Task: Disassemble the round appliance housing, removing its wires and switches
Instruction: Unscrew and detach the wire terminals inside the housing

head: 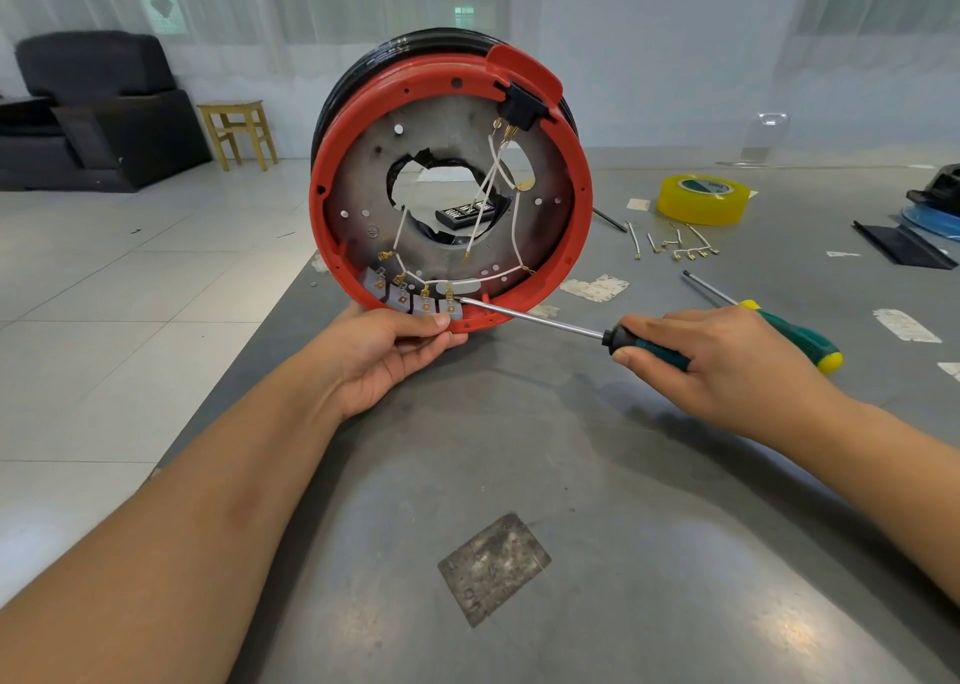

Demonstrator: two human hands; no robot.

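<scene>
The round housing (363, 106), red rim and black back, stands on edge on the grey table with its open side toward me. White wires (488, 184) with brass terminals run inside from a black switch block (522, 106) at the top to several grey switches (413, 301) at the bottom rim. My left hand (395, 345) grips the bottom rim under the switches. My right hand (722, 356) holds a green and yellow screwdriver (795, 332); its tip touches the terminal at the rightmost grey switch.
A second screwdriver (709, 288) lies right of the housing. Removed wire pieces (685, 247) and a yellow tape roll (701, 197) sit behind it, black and blue parts (930, 216) at far right. The table's left edge runs diagonally; a stool (239, 132) and sofa (93, 112) stand beyond.
</scene>
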